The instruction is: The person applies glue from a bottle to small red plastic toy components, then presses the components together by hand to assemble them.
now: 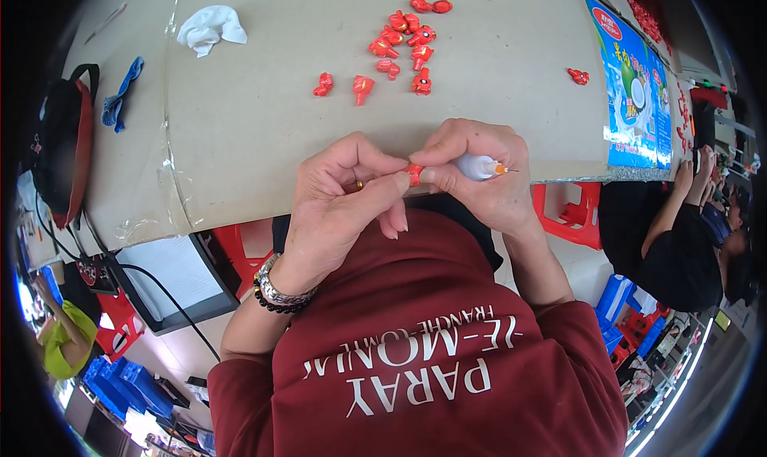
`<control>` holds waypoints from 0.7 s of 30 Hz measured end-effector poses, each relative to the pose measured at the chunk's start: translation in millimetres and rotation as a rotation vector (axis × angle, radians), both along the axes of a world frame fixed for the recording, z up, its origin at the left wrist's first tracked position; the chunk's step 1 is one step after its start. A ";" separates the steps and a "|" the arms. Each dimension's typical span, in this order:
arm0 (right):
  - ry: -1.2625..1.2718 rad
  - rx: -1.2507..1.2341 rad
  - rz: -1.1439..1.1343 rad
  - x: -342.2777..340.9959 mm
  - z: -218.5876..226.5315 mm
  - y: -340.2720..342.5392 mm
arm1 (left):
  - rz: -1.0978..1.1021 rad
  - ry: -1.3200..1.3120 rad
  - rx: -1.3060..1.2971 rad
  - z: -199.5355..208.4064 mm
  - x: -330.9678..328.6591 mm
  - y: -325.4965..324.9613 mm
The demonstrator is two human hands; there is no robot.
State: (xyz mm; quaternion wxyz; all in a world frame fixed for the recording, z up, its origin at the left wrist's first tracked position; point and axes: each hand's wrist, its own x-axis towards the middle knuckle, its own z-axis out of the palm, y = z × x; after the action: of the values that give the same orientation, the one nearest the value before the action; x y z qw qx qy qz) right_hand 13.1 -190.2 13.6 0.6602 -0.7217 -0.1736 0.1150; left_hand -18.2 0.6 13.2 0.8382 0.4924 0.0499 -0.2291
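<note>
Two-handed pinch on small red piece, held in front of torso over near edge of table.

Grasps red piece from left with thumb and index finger of left hand, from right with thumb and index finger of right hand; both grips closed on it. Also cradles white bottle in right hand, orange tip and thin needle pointing right. Wears metal bracelet and dark beaded bracelet on left wrist. Farther back on table: loose cluster of red parts; well apart to right, lone red part near blue printed sheet. Off to left: crumpled white cloth, then blue cloth strip, then dark bag with red trim.
</note>
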 end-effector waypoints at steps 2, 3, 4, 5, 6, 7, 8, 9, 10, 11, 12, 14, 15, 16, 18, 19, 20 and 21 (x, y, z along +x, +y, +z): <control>-0.032 -0.026 0.004 0.1 0.2 0.1 | -0.009 0.001 0.003 -0.2 0.5 0.1; -0.031 -0.028 0.000 0.1 -0.2 0.3 | -0.003 -0.001 0.004 -0.4 0.8 -0.1; -0.045 -0.034 0.000 0.5 -0.6 0.9 | 0.005 -0.003 0.007 -0.2 1.0 0.0; -0.059 -0.041 0.000 0.7 -0.9 1.4 | 0.004 -0.001 0.006 0.1 1.1 0.2; -0.057 -0.041 -0.001 0.8 -0.9 2.0 | 0.008 0.001 0.013 0.4 1.0 0.6; -0.064 -0.046 -0.007 0.5 -0.8 1.5 | 0.007 0.001 0.021 0.3 1.4 -0.2; -0.071 -0.050 -0.012 0.2 -0.8 0.8 | 0.002 0.001 0.022 -0.2 1.7 -1.0; -0.071 -0.050 -0.017 -0.3 -1.0 0.0 | 0.001 0.000 0.019 -0.8 1.9 -1.8; -0.074 -0.051 -0.013 -0.2 -1.0 0.2 | 0.005 0.000 0.016 -1.0 1.8 -1.7; -0.077 -0.051 -0.010 -0.1 -1.1 0.3 | 0.004 0.001 0.016 -1.0 1.7 -1.7; -0.076 -0.050 -0.010 0.1 -1.2 0.1 | 0.007 0.000 0.015 -0.9 1.6 -1.8; -0.084 -0.044 -0.007 0.3 -1.4 0.3 | 0.008 -0.001 0.014 -0.8 1.6 -1.5; -0.084 -0.043 -0.007 0.2 -1.3 0.4 | 0.008 -0.002 0.015 -0.6 1.8 -1.6; -0.084 -0.045 -0.007 0.1 -1.2 0.5 | 0.010 -0.002 0.017 -0.6 1.8 -1.6; -0.085 -0.046 -0.006 0.3 -1.4 0.5 | 0.008 -0.003 0.019 -0.9 2.1 -1.0; -0.087 -0.044 -0.003 0.5 -1.6 0.4 | 0.006 -0.003 0.020 -1.0 1.9 -0.6; -0.090 -0.043 0.001 0.6 -1.6 0.5 | 0.006 -0.003 0.021 -1.0 1.9 -0.3; -0.090 -0.042 0.000 0.4 -1.3 0.8 | 0.004 -0.005 0.019 -0.8 1.9 -0.1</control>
State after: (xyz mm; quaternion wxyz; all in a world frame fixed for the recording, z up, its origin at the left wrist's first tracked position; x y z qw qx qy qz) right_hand 13.5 -189.3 12.3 0.6363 -0.7398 -0.2009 0.0861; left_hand -16.3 0.5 12.3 0.8340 0.5009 0.0512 -0.2256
